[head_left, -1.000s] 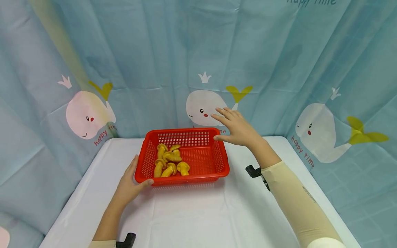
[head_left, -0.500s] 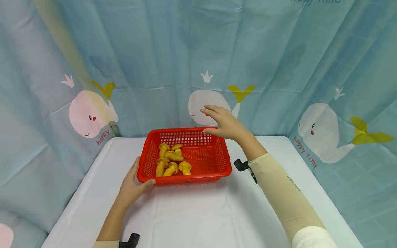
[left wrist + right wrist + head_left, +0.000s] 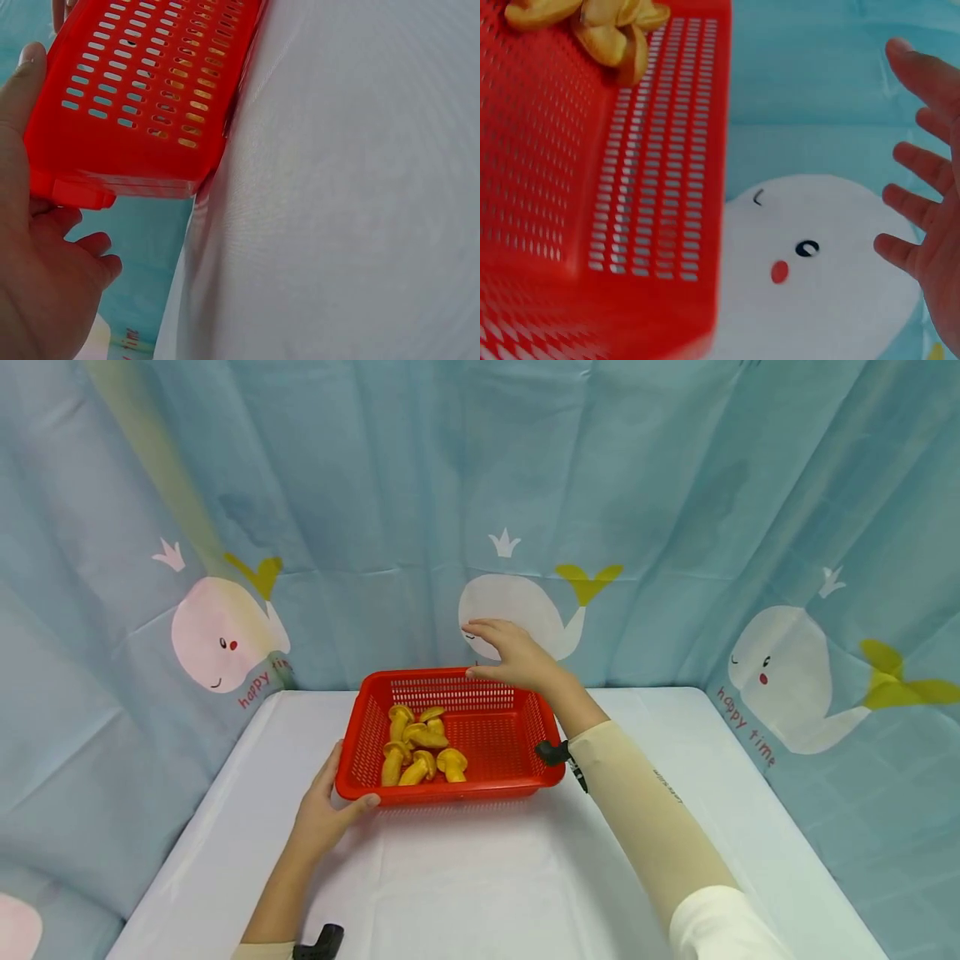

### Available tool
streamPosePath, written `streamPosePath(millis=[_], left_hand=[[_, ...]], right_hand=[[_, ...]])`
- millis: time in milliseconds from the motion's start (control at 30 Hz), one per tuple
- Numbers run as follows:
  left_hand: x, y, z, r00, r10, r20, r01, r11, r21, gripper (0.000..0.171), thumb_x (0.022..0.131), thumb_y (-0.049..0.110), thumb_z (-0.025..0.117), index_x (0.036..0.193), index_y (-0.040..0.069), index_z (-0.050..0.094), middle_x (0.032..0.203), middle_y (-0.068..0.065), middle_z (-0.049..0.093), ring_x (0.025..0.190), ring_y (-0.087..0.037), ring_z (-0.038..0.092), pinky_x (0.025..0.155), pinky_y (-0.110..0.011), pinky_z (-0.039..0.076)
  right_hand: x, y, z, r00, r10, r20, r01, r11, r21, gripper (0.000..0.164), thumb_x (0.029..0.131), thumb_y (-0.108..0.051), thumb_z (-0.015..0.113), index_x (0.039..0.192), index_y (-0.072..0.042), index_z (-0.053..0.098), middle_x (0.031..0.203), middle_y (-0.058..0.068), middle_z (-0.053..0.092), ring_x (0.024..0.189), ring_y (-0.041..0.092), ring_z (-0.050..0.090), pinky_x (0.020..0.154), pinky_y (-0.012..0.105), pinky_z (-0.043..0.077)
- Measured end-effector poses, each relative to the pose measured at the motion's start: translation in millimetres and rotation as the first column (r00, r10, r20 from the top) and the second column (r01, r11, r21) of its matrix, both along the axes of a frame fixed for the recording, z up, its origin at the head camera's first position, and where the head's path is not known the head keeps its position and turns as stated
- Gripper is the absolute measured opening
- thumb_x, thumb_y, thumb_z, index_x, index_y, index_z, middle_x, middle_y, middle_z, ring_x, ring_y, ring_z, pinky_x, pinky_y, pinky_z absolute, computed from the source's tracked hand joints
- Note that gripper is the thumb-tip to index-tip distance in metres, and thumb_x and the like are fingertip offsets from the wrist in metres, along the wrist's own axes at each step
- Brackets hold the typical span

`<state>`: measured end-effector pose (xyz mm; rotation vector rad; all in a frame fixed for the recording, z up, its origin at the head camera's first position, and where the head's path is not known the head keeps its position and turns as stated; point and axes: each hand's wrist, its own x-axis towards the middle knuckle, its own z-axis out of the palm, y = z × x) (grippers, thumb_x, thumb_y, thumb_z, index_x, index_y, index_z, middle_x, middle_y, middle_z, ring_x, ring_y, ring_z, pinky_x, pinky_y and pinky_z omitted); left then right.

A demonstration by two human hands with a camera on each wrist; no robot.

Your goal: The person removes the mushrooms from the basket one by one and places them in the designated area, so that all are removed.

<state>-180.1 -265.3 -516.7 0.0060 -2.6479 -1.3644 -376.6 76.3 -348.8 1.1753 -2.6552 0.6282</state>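
A red slotted plastic basket (image 3: 480, 791) stands on the white-covered table. Several yellow-brown mushrooms (image 3: 426, 737) lie grouped in its left half, while the right half shows bare red mesh. My left hand (image 3: 321, 817) grips the near left corner. In the left wrist view, its thumb (image 3: 27, 75) lies along the slotted wall and the other fingers curl below the rim at the basket's end. Raised near the back rim, my right hand (image 3: 517, 658) has its fingers spread and holds nothing. The right wrist view shows that hand (image 3: 943, 259) apart from the basket wall.
Behind the table hangs a blue curtain (image 3: 375, 485) printed with whales, and it also rises at both sides. White cloth (image 3: 465, 877) covers the table in front of the basket. A black wrist mount (image 3: 553, 753) sits on the right forearm.
My right hand has moved left, from beside the basket's back right corner to over its back rim. My left hand keeps its place at the corner, and the mushrooms lie as before.
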Motion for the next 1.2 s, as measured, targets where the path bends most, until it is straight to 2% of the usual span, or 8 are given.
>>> streamPosePath(millis=[200,400,600,733,900,1067,1200], left_hand=[[0.3,1,0.1,1.0,0.005,0.002,-0.005,1.0,0.01,0.11,0.084,0.046,0.082,0.166,0.034,0.01,0.171,-0.007,0.021,0.155,-0.039,0.023,0.113,-0.071,0.033],[2.4,1,1.7,1.0,0.0,-0.031,0.001,1.0,0.022,0.108,0.085,0.043,0.083,0.163,0.044,0.009,0.171,-0.004,0.022,0.156,-0.036,0.023,0.114,-0.069,0.033],[2.3,2,2.5,0.999,-0.002,-0.047,0.003,1.0,0.023,0.108,0.084,0.042,0.084,0.165,0.039,0.011,0.171,-0.001,0.022,0.156,-0.035,0.023,0.115,-0.068,0.034],[3.1,4,2.2,0.999,0.003,-0.041,-0.001,1.0,0.03,0.108,0.084,0.043,0.084,0.163,0.043,0.011,0.171,-0.001,0.021,0.156,-0.034,0.023,0.116,-0.067,0.033],[4.4,5,1.6,0.999,0.01,-0.034,-0.009,1.0,0.023,0.109,0.083,0.042,0.084,0.163,0.045,0.01,0.171,-0.002,0.022,0.156,-0.035,0.024,0.116,-0.067,0.034],[3.9,5,1.5,0.999,0.009,-0.033,-0.009,1.0,0.02,0.108,0.083,0.043,0.084,0.162,0.047,0.01,0.17,-0.004,0.024,0.155,-0.035,0.025,0.115,-0.067,0.035],[3.9,6,1.4,0.999,0.017,-0.029,-0.016,1.0,0.022,0.109,0.083,0.044,0.084,0.164,0.043,0.011,0.17,-0.004,0.024,0.155,-0.036,0.025,0.114,-0.066,0.036]], right_hand=[[-7.0,-15,-10.6,0.999,0.001,0.052,0.0,1.0,-0.021,0.077,0.093,-0.047,0.074,0.157,-0.019,0.044,0.162,0.003,0.04,0.15,0.024,0.035,0.125,0.05,0.026],[-12.5,-30,-24.0,0.994,0.011,0.112,-0.002,0.996,-0.084,0.07,0.093,-0.041,0.076,0.153,-0.016,0.05,0.158,0.003,0.046,0.149,0.024,0.037,0.124,0.044,0.031],[-17.7,-50,-36.8,0.988,0.026,0.154,-0.017,0.998,-0.061,0.065,0.093,-0.037,0.076,0.15,-0.015,0.054,0.154,0.004,0.051,0.147,0.025,0.04,0.123,0.044,0.032],[-23.4,-60,-50.8,0.977,0.026,0.21,-0.009,0.997,-0.08,0.059,0.094,-0.033,0.077,0.147,-0.015,0.057,0.153,0.004,0.053,0.145,0.025,0.043,0.122,0.044,0.035],[-29.3,-69,-68.5,0.966,0.027,0.258,-0.021,0.999,-0.026,0.055,0.095,-0.032,0.075,0.145,-0.018,0.059,0.149,0.003,0.056,0.14,0.023,0.048,0.118,0.042,0.04],[-32.5,-74,-77.7,0.958,0.025,0.285,-0.033,0.999,0.025,0.048,0.095,-0.027,0.076,0.14,-0.02,0.064,0.145,0.0,0.059,0.138,0.021,0.05,0.119,0.04,0.04],[-37.3,-80,-85.2,0.954,0.028,0.299,-0.041,0.999,0.035,0.045,0.094,-0.026,0.077,0.138,-0.02,0.066,0.141,-0.001,0.062,0.135,0.02,0.052,0.117,0.04,0.042]])
